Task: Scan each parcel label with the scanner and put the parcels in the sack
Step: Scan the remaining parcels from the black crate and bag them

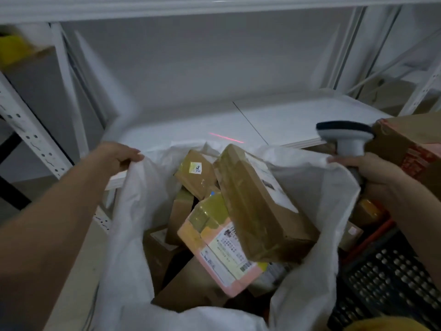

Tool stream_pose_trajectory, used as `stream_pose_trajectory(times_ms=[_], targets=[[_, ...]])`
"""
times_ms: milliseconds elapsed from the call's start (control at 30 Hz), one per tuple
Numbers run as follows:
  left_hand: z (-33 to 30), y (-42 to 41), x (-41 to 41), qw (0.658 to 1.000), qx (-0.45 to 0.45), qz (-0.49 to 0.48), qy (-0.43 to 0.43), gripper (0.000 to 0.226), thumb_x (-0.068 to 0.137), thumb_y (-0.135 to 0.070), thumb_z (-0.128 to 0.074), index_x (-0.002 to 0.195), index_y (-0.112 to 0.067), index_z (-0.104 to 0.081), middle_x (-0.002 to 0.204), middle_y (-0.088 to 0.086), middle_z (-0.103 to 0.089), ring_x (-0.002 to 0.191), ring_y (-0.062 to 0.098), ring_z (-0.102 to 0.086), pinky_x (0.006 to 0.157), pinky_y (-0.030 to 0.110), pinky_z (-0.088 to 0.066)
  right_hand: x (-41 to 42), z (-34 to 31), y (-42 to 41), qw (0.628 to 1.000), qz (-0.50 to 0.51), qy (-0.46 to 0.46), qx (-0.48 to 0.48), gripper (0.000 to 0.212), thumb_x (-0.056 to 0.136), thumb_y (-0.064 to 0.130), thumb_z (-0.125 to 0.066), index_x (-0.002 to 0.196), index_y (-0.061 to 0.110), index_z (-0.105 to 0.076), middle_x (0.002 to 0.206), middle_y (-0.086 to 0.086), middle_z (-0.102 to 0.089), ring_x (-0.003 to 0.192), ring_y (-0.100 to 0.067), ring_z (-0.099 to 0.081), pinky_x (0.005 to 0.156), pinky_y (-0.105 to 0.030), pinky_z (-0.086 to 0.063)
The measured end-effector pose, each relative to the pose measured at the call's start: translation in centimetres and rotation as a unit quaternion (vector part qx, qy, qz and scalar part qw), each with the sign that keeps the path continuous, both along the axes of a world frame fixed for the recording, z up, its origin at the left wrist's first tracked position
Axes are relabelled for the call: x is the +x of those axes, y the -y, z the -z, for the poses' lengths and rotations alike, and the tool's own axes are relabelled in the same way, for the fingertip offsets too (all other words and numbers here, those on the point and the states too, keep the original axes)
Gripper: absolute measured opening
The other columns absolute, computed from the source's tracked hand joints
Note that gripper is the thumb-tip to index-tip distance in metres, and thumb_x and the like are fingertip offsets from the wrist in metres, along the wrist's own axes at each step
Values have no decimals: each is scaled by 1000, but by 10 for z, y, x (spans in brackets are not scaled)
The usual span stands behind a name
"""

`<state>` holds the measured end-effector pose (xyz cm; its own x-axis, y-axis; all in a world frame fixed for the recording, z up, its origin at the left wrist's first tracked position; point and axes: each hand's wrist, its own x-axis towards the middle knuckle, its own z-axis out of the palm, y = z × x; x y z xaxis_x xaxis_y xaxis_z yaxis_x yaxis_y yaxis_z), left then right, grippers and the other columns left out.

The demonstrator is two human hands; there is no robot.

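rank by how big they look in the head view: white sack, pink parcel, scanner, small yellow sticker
1. white sack
2. pink parcel
3. scanner, though partly hidden by the right hand
4. yellow sticker

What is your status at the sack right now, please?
Left hand grips sack rim; right hand holds scanner and rim. Parcels piled inside. Nothing blocking.

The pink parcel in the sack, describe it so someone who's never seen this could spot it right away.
Start at the big white sack held open by the left hand and the right hand. Among the cardboard boxes inside, look low and central, just under the long brown box leaning across the top. The pink parcel is the only pink one, with yellowish tape and a white printed label facing up.
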<state>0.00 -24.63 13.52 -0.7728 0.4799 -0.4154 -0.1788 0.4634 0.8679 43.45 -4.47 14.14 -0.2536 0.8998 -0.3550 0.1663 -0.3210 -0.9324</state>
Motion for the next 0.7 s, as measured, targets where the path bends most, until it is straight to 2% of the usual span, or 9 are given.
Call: stream_pose_trajectory(times_ms=[33,67,133,233,300,367,467,600,700], targets=[[-7,5,-3,1000,4,-2,-5,37,91,9,-56,128,4,-55,71,8,-68,75,15,-52,102,28,-39,2,-3,0,1000,2,-11,3,9,85,7,-69,89,7,-61,81,-10,-63,64,-21,-64,44,-29,-53],[-11,11,-2,1000,0,-1,-14,43,90,9,-57,133,5,-51,75,8,-64,77,16,-53,105,29,-38,2,-4,3,1000,5,-12,1,12,85,7,-70,93,7,-62,86,-11,-63,68,-22,-63,47,-32,-53],[-11,18,2,999,-14,-1,-29,39,88,11,-58,127,8,-55,87,8,-57,75,16,-51,108,30,-37,3,-7,10,1000,12,1,-6,24,83,7,-72,104,5,-62,95,-14,-64,76,-27,-63,55,-38,-52],[-7,27,9,999,-9,-6,-51,31,86,15,-59,117,11,-59,84,9,-55,66,13,-46,103,27,-39,5,-17,20,999,28,-20,-6,39,81,5,-74,117,1,-60,108,-17,-67,90,-33,-66,67,-45,-56],[-4,34,10,998,-4,-13,-68,43,83,15,-63,126,10,-56,109,21,-63,77,20,-54,97,26,-42,6,-25,25,1000,21,-12,15,47,78,2,-74,122,0,-58,110,-18,-67,95,-34,-66,71,-45,-55],[0,41,13,997,-19,-6,-72,46,78,13,-70,123,7,-60,121,20,-62,95,24,-56,101,31,-44,4,-30,32,1000,-1,6,25,36,80,-1,-72,113,1,-59,99,-16,-67,85,-30,-66,63,-42,-54],[7,44,16,993,-34,15,-115,43,75,11,-74,117,4,-67,101,16,-65,90,26,-60,99,43,-49,0,-35,43,999,-23,28,33,17,83,-4,-68,93,6,-58,89,-13,-63,75,-26,-62,54,-37,-54],[12,36,32,978,-67,68,-187,26,82,4,-61,103,-8,-73,97,10,-66,86,29,-64,79,36,-55,1,-32,44,997,-25,63,33,30,83,-6,-67,110,1,-55,97,-18,-61,78,-29,-61,58,-41,-51],[7,34,42,972,-94,116,-182,6,79,-12,-60,75,-16,-60,76,10,-53,61,24,-49,54,29,-37,0,-28,40,994,-41,102,22,40,84,-4,-67,121,-5,-53,105,-24,-63,80,-33,-63,58,-41,-54]])
